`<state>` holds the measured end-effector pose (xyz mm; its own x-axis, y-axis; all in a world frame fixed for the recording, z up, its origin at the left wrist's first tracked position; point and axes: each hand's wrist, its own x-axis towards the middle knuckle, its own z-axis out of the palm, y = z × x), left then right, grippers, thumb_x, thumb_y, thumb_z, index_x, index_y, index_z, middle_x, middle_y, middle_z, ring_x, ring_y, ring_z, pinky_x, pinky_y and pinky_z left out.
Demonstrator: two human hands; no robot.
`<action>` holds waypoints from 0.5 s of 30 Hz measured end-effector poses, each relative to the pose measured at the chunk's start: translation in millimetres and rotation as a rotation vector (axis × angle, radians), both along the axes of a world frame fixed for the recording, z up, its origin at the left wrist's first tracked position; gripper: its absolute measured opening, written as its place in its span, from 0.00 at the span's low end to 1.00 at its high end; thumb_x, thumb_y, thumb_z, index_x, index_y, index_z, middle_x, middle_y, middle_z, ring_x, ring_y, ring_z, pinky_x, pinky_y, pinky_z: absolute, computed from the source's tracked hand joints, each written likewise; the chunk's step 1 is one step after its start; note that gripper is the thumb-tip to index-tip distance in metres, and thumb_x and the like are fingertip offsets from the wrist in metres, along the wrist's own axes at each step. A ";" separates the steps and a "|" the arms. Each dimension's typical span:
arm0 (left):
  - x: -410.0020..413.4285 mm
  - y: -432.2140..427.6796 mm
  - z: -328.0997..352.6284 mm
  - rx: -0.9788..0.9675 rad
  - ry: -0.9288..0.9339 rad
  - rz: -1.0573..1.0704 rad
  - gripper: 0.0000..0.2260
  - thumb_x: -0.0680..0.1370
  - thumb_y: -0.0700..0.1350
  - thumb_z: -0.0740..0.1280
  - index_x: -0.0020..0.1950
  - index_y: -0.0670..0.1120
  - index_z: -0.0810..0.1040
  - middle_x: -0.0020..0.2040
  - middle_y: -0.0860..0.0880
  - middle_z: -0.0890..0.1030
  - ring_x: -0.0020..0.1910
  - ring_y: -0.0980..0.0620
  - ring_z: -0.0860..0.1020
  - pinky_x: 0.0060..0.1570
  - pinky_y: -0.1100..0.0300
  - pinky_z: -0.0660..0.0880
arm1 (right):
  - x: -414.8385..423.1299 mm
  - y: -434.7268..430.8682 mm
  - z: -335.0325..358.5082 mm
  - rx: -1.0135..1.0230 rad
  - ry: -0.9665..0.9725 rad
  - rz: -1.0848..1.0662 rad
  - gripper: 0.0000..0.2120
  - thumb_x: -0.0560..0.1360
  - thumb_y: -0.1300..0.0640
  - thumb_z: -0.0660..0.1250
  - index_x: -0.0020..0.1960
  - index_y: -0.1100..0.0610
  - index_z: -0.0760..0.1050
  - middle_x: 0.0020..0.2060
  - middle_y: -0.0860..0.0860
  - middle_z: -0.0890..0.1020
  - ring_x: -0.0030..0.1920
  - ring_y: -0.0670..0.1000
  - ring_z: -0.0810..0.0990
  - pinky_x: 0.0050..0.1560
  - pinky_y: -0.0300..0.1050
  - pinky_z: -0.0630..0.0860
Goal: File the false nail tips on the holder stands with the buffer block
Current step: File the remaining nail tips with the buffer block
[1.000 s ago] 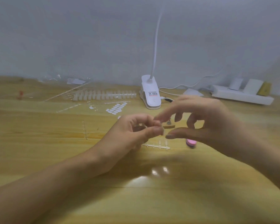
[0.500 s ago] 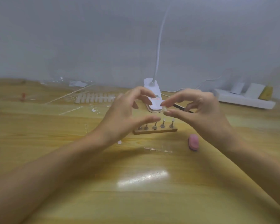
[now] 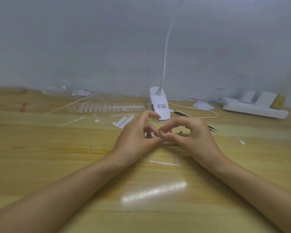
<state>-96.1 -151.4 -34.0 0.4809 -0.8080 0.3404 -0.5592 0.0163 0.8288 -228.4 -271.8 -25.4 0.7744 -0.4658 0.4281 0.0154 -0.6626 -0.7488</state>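
The holder stand (image 3: 180,132) is almost wholly hidden behind the right hand (image 3: 194,138) and the left hand (image 3: 138,138); only a couple of its posts show between the fingers. The right hand's thumb and forefinger pinch a small pale piece (image 3: 162,133), too small to make out as a nail tip, and whether the left thumb holds it too cannot be told. The black tweezers (image 3: 212,128) are half covered by the right hand. The clip lamp (image 3: 160,100) loses its head past the top edge, and its label (image 3: 162,106) is unreadable. A small red thing (image 3: 24,105) at far left is too blurred to identify.
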 end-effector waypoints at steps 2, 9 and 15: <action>0.4 -0.5 -0.9 0.002 0.005 0.004 0.20 0.72 0.47 0.76 0.60 0.55 0.74 0.38 0.56 0.83 0.41 0.55 0.77 0.49 0.56 0.74 | 0.5 1.1 -0.2 -0.028 0.000 -0.008 0.04 0.70 0.59 0.77 0.41 0.51 0.85 0.38 0.44 0.85 0.48 0.45 0.80 0.43 0.52 0.78; 0.8 -0.9 -1.9 0.016 -0.029 0.015 0.20 0.72 0.48 0.75 0.61 0.55 0.73 0.37 0.58 0.83 0.42 0.57 0.78 0.49 0.60 0.73 | 1.1 2.8 -0.7 -0.109 0.006 -0.057 0.04 0.69 0.58 0.78 0.41 0.50 0.86 0.37 0.42 0.85 0.47 0.44 0.80 0.43 0.48 0.77; 1.0 -1.5 -2.1 0.024 -0.044 0.010 0.20 0.72 0.47 0.75 0.61 0.55 0.73 0.37 0.58 0.82 0.44 0.55 0.78 0.50 0.57 0.75 | 0.9 2.0 -1.7 -0.072 0.008 -0.058 0.04 0.70 0.58 0.78 0.42 0.51 0.86 0.39 0.45 0.85 0.49 0.47 0.82 0.46 0.54 0.79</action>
<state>-95.2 -152.8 -36.1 0.4739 -0.8114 0.3422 -0.5955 -0.0090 0.8033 -227.5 -269.7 -27.1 0.7506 -0.4782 0.4560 -0.0305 -0.7145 -0.6990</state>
